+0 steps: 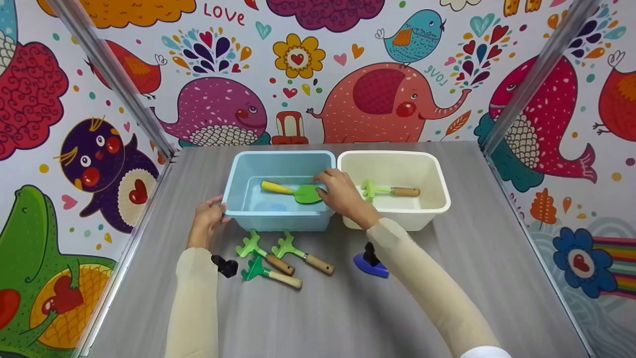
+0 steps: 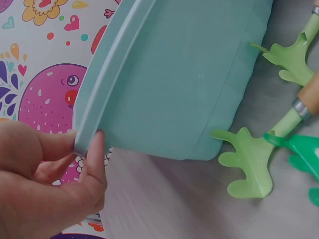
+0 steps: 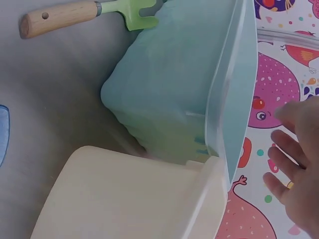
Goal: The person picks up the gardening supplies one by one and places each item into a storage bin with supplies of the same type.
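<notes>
My left hand (image 1: 206,221) pinches the rim of the light-blue bin (image 1: 278,214) at its front left corner; the left wrist view shows thumb and fingers on either side of the rim. Over the same bin's right end hovers my right hand (image 1: 343,195), its fingers loosely bent and nothing between them in the right wrist view. Beneath it, inside the blue bin, lies a green hand trowel (image 1: 306,194) with a yellow handle. A cream bin (image 1: 397,211) stands alongside on the right, holding a small light-green rake (image 1: 405,192) with a wooden handle.
In front of the blue bin lie two light-green hand rakes (image 1: 318,264) (image 1: 280,265) and a darker green one (image 1: 285,279). A blue-purple object (image 1: 371,267) sits near my right forearm, partly covered by the wrist camera. Patterned walls and metal posts enclose the grey table (image 1: 298,323).
</notes>
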Demonstrator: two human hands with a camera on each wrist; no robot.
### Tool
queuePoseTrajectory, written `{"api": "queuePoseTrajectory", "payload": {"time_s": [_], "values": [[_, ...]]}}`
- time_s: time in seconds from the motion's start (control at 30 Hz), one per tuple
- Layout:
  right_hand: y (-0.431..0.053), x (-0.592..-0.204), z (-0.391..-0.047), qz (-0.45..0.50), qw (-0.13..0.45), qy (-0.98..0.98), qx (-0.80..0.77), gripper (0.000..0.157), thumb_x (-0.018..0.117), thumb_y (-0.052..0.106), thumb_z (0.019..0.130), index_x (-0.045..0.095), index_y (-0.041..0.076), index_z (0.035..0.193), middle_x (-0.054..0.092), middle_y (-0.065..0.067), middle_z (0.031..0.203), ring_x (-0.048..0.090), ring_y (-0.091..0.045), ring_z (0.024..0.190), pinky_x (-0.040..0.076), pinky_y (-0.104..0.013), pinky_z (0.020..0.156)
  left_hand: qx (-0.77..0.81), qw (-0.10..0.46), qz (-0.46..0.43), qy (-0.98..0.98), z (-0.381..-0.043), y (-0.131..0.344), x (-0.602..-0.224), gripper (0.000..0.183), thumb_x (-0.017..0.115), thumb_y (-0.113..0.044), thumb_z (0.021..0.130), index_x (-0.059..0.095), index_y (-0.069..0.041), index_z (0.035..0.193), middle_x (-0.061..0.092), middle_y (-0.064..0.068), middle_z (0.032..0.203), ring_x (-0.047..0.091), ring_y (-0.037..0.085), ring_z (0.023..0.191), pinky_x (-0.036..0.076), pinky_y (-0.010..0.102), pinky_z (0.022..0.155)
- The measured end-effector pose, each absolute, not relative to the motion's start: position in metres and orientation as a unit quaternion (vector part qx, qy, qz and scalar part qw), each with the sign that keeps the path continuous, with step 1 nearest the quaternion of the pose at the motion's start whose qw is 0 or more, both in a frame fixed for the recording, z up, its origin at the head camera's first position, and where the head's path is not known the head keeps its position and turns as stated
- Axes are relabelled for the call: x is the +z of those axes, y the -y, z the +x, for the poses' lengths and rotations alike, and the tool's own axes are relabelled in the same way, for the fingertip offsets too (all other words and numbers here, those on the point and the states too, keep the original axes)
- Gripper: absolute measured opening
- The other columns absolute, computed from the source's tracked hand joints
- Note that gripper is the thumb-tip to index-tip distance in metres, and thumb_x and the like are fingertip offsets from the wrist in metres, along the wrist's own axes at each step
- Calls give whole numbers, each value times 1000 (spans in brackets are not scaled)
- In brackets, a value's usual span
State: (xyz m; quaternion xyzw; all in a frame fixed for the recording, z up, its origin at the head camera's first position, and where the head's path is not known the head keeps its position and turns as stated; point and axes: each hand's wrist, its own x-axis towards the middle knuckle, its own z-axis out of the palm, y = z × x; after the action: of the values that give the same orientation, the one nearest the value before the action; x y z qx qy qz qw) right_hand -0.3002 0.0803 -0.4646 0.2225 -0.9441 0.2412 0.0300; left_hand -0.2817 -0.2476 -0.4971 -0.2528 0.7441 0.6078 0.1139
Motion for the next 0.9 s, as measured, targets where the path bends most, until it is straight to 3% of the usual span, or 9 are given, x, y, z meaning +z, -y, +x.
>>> {"api": "queuePoseTrajectory", "payload": {"time_s": [0.3, 0.63, 0.73, 0.9], "values": [[-91, -463, -286, 245, 94, 921, 289, 28, 69, 13, 94, 68, 5, 121, 66, -15, 123, 61, -32, 117, 49, -48, 104, 609, 117, -247, -744, -280, 249, -497, 49, 37, -9, 108, 32, -5, 156, 45, 21, 150, 57, 6, 87, 53, 14, 73], [-105, -460, -271, 252, 131, 901, 329, 29, 71, 12, 93, 69, 4, 121, 67, -14, 118, 59, -33, 114, 49, -50, 99, 609, 119, -246, -745, -281, 249, -498, 49, 37, -10, 108, 33, -6, 156, 43, 19, 154, 57, 11, 104, 55, 17, 82], [-110, -462, -268, 264, 160, 894, 326, 28, 72, 10, 91, 69, 4, 119, 67, -15, 114, 61, -33, 111, 50, -49, 96, 614, 118, -241, -743, -280, 249, -497, 49, 38, -10, 108, 32, -5, 156, 43, 21, 153, 58, 9, 100, 55, 16, 78], [-115, -468, -263, 284, 196, 886, 310, 28, 74, 6, 89, 70, 3, 116, 68, -14, 111, 62, -33, 106, 52, -47, 92, 616, 125, -237, -741, -280, 250, -496, 50, 38, -10, 108, 30, -5, 157, 42, 20, 154, 59, 5, 93, 55, 19, 85]]}}
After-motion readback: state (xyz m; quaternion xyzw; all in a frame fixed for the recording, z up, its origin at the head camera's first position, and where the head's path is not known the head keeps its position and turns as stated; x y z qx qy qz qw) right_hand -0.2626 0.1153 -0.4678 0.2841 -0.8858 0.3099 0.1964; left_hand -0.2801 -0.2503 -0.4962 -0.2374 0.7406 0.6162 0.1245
